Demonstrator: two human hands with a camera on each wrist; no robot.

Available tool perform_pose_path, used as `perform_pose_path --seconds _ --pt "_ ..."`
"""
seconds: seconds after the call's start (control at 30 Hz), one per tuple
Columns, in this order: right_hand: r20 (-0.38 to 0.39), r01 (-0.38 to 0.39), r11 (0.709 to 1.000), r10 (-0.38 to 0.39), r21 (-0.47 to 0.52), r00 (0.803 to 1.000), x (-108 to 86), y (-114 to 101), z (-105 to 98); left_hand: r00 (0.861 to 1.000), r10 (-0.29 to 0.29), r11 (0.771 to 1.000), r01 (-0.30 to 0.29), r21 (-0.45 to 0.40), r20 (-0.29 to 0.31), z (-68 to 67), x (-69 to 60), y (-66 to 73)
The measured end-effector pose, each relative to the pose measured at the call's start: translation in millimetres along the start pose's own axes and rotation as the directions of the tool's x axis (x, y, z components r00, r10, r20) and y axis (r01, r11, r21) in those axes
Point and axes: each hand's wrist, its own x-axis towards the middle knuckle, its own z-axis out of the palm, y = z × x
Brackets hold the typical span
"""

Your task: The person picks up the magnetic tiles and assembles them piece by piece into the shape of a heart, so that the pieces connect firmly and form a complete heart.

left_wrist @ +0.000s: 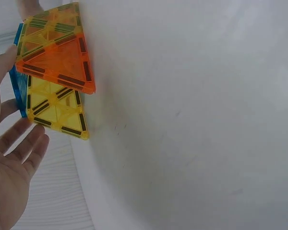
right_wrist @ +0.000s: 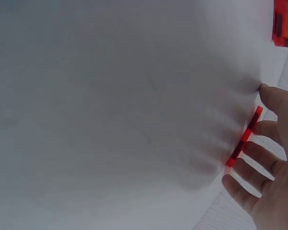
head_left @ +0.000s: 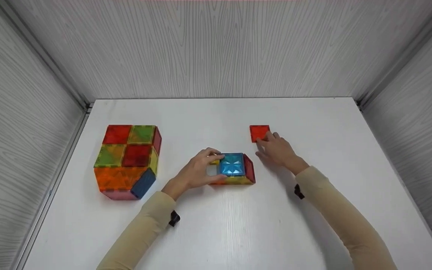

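Observation:
My left hand [head_left: 200, 169] spans a blue square magnetic tile [head_left: 232, 164], thumb at its near edge and fingers at its far edge. The tile tops a small block of magnetic tiles, with yellow [left_wrist: 57, 103] and orange triangle [left_wrist: 62, 60] pieces on its sides and a red side piece [head_left: 249, 168] at the right. Up and to the right, a red square tile [head_left: 259, 132] lies flat on the table. Fingers of my right hand [head_left: 278, 150] rest at this tile's near right corner, while the thumb stays apart from it on the table side.
A larger block of magnetic tiles [head_left: 126, 161] stands on the left of the white table [head_left: 216, 232], with red and green squares on top and orange and blue faces in front. Grey wood-grain panels [head_left: 216, 48] enclose the table at the back and both sides.

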Motion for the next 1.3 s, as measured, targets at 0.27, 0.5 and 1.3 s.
perform_pose_path --seconds 0.27,0.5,1.3 --pt "0.021 -0.01 1.0 0.011 -0.018 1.0 -38.6 -2.9 -8.8 1.0 -0.014 1.0 0.014 -0.006 0.023 -3.8 -1.2 -1.5" --pt "0.044 -0.047 0.988 0.041 0.149 0.998 -24.2 24.7 -29.0 1.0 -0.012 1.0 0.012 0.004 0.025 -8.0 1.5 -1.5" --pt "-0.052 0.058 0.964 -0.046 0.26 0.998 -61.7 39.5 -39.1 0.998 -0.035 0.999 0.034 0.008 0.047 -8.2 2.7 10.2"
